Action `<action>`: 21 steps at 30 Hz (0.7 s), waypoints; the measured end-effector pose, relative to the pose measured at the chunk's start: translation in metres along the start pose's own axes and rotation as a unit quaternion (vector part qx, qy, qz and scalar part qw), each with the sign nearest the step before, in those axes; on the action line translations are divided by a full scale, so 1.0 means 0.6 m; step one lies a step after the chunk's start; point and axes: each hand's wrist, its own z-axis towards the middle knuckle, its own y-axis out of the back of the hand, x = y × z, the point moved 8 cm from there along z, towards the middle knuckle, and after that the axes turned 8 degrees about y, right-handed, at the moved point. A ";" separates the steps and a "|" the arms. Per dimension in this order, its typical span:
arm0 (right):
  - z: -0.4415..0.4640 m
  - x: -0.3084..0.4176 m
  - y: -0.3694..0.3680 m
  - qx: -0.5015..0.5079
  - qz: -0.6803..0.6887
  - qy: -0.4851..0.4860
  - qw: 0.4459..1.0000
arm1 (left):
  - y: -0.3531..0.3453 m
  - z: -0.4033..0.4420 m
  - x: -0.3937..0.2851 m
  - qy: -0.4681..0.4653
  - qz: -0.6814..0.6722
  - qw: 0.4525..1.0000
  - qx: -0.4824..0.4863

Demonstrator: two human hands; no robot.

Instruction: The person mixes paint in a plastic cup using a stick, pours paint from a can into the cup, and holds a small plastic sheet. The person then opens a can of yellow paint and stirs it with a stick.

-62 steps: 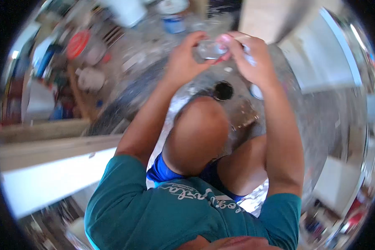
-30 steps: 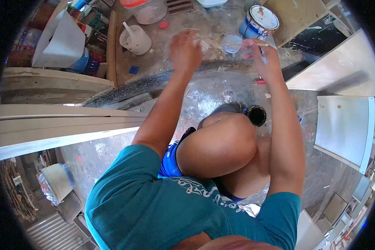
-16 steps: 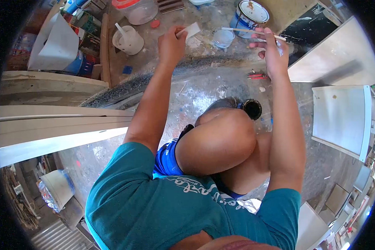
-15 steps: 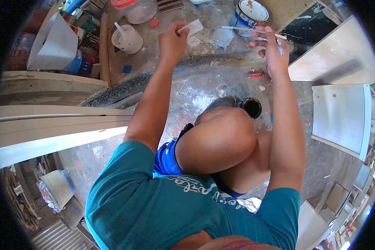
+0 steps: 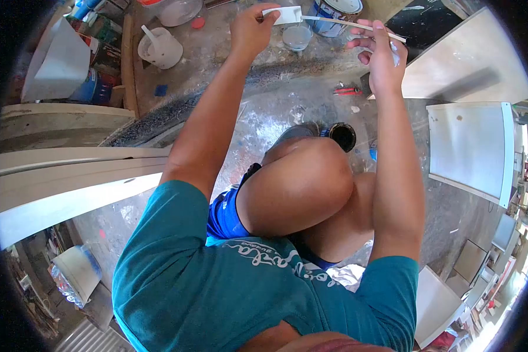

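Note:
My left hand (image 5: 253, 29) pinches one end of a small flat white piece (image 5: 287, 15), held level above the ledge. In my right hand (image 5: 383, 56) a thin pale stick (image 5: 352, 24) is gripped near its right end, with a whitish smear on the palm side. The stick's far tip meets the right end of the white piece, or lies very close to it. A small clear cup (image 5: 297, 37) stands just below the tip. Behind it is a blue paint can (image 5: 328, 26) with a white lid.
A white tub with a handle (image 5: 160, 48) stands at the upper left. Red-handled pliers (image 5: 348, 91) and an open dark can (image 5: 341, 136) are on the floor by my foot. White panels (image 5: 469, 149) stand at the right; long boards (image 5: 70, 170) lie at the left.
The white piece in my left hand has turned level and come to the stick's tip. Earlier the two were apart. The view has shifted, so surroundings appear further up and left.

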 end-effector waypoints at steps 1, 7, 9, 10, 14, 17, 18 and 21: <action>0.001 0.001 0.000 -0.002 0.001 0.000 1.000 | 0.000 0.002 -0.001 -0.018 0.003 1.000 -0.013; 0.002 0.010 0.002 -0.013 0.019 0.025 0.999 | -0.012 0.011 0.008 -0.050 -0.021 0.998 -0.037; 0.010 0.002 0.008 -0.013 0.032 0.031 0.999 | -0.013 0.014 0.012 -0.053 -0.017 0.998 -0.040; 0.014 -0.002 0.009 -0.013 0.039 0.035 0.999 | -0.015 0.016 0.015 -0.044 -0.019 0.998 -0.035; 0.016 -0.002 0.005 -0.016 0.039 0.043 0.998 | -0.010 0.009 0.008 -0.014 -0.014 1.000 -0.021; 0.017 -0.003 -0.007 -0.011 0.035 0.042 0.998 | -0.015 0.014 0.027 -0.014 -0.039 0.999 0.021; 0.016 0.000 -0.014 -0.005 0.031 0.047 0.998 | -0.014 0.014 0.027 -0.018 -0.053 0.998 0.042; 0.014 -0.004 -0.024 0.012 0.013 0.048 0.999 | 0.012 -0.019 0.018 -0.064 -0.015 0.998 0.004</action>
